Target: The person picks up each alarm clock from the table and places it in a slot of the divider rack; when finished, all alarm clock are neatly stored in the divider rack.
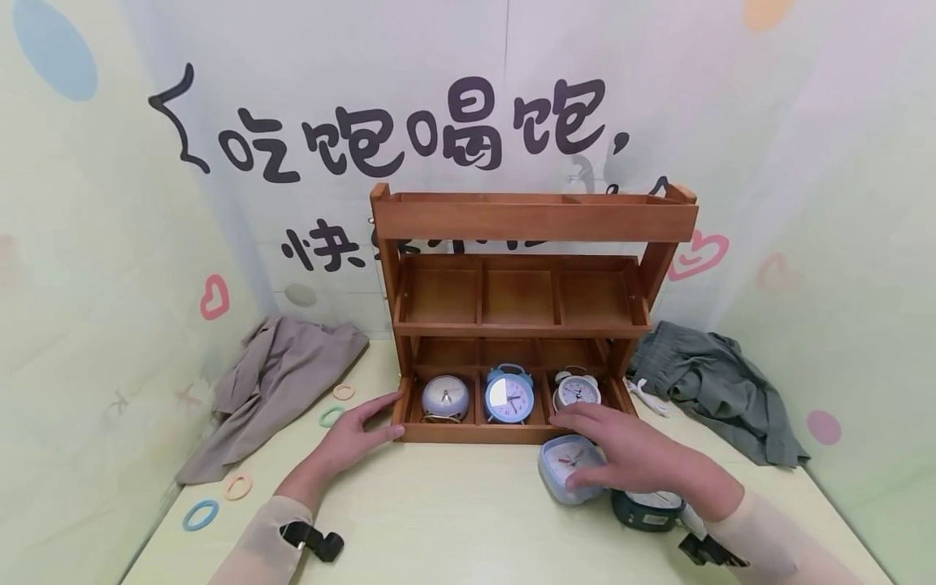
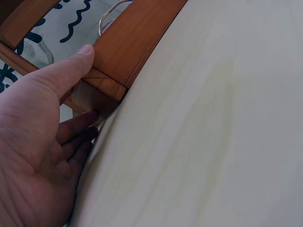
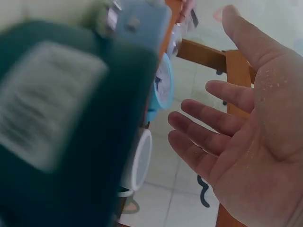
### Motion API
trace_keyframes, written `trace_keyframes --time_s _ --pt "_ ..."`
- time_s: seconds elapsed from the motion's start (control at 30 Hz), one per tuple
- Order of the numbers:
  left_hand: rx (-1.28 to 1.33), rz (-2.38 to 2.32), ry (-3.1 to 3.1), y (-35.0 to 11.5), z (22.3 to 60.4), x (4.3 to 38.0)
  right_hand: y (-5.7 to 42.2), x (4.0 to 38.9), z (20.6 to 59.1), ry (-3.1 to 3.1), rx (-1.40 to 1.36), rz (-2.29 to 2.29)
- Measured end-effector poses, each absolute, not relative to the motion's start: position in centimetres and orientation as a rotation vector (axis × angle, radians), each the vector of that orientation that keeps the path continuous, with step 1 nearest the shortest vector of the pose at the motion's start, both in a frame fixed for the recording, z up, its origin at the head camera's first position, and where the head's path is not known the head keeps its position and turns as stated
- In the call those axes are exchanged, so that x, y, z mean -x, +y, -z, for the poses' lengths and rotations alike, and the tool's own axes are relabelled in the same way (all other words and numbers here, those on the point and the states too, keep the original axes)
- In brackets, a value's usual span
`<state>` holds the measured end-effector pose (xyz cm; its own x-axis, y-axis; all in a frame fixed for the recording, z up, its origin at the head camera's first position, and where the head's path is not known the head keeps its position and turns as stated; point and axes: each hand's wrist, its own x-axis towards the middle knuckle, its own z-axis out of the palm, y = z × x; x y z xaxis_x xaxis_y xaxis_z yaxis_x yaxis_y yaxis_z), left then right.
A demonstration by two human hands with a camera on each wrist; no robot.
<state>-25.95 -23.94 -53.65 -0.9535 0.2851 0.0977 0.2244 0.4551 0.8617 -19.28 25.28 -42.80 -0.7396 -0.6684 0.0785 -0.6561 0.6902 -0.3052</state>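
Observation:
A brown wooden display shelf (image 1: 534, 221) stands against the back. Its bottom row holds a lavender round clock (image 1: 445, 399), a blue twin-bell alarm clock (image 1: 509, 400) and a white alarm clock (image 1: 578, 391), one per compartment. My left hand (image 1: 351, 439) holds the shelf's lower left corner, thumb on the front and fingers along the side (image 2: 49, 127). With fingers spread, my right hand (image 1: 632, 451) hovers above a pale blue squarish clock (image 1: 559, 471) on the table. A dark green clock (image 1: 647, 513) lies partly under that hand, and looms blurred in the right wrist view.
A greyish-brown cloth (image 1: 285, 374) lies at the left and a dark grey-green cloth (image 1: 717, 390) at the right. Several coloured rings, including a blue ring (image 1: 201, 515), are scattered on the left of the pale table (image 1: 446, 512). Printed fabric walls surround it.

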Motion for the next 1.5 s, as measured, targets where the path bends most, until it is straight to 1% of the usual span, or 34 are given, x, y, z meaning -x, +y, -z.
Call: trace_keyframes --time_s 0.23,0.5,1.13,1.37,1.5 --pt "-0.467 -1.547 2.627 -24.0 53.8 26.0 25.1 18.5 45.0 2.889 1.192 0.441" --pt "-0.470 -1.548 2.628 -23.9 53.7 25.9 24.7 18.5 46.3 2.930 1.263 0.367" --pt "-0.472 -1.554 2.647 -23.9 53.7 25.7 23.9 17.8 46.5 2.802 1.269 0.417" --pt "-0.481 -1.565 2.634 -24.0 53.7 25.9 23.9 17.8 46.5 2.774 1.111 0.408" --pt "-0.496 -1.565 2.640 -24.0 53.8 25.9 23.7 18.0 46.3 2.761 1.176 0.389"
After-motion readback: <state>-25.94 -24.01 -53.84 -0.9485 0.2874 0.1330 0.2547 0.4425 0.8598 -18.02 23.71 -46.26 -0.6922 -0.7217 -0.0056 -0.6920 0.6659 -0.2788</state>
